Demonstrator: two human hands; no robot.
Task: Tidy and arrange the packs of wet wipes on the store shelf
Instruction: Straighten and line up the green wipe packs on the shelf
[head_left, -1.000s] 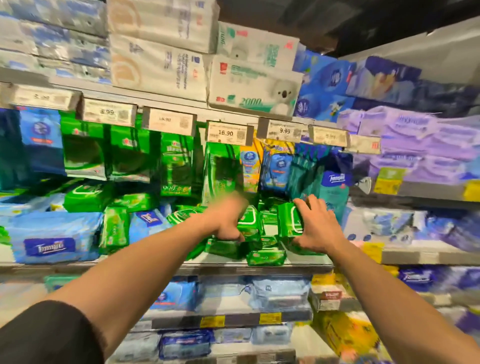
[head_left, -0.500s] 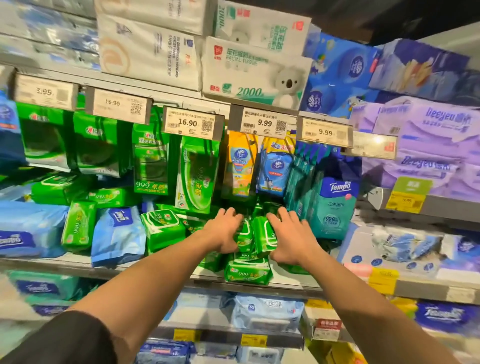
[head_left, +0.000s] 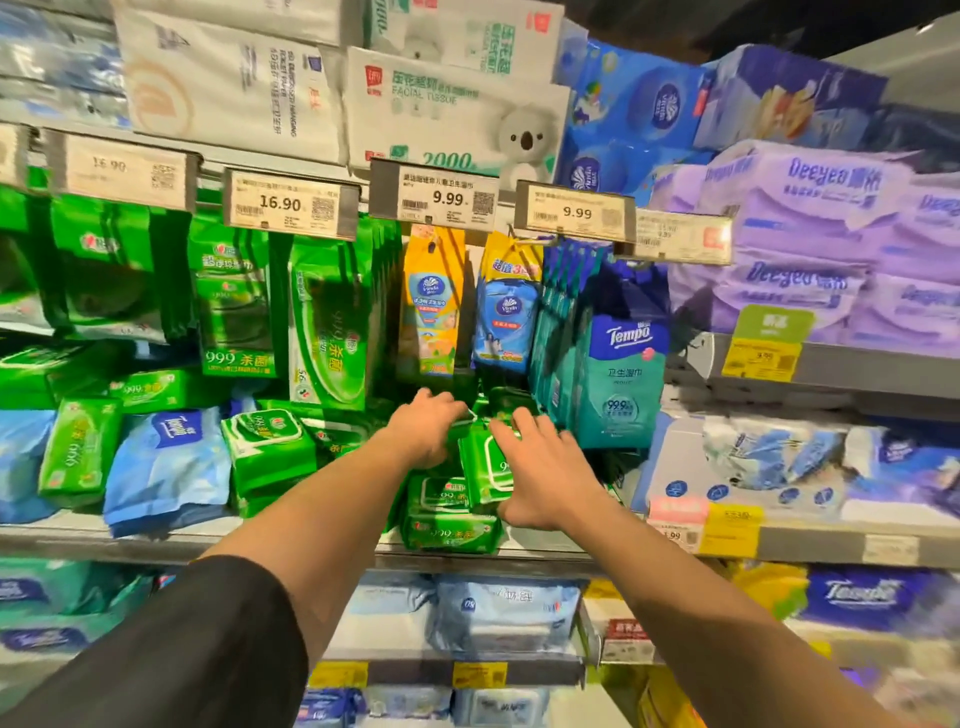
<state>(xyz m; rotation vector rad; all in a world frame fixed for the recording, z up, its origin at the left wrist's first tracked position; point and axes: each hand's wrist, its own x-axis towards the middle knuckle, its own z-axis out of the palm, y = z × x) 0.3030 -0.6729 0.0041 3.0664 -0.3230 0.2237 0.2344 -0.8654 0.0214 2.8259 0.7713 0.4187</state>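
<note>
Hands on green wet-wipe packs at the middle shelf (head_left: 156, 545) of a store display.

From the left, a blue Tempo pack (head_left: 166, 462) leaned beside an upright green pack (head_left: 267, 452). The left hand (head_left: 423, 434), sleeve dark at the upper arm, curled its fingers over small green packs (head_left: 467, 426) at mid-shelf; whether they were clamped could not be told. The right hand (head_left: 545, 475) lay spread, fingers apart, against an upright green pack with a white lid (head_left: 480, 467), which stood atop a flat green pack (head_left: 449, 525) at the shelf edge. Teal Tempo packs (head_left: 618, 384) stood just to the right.
</note>
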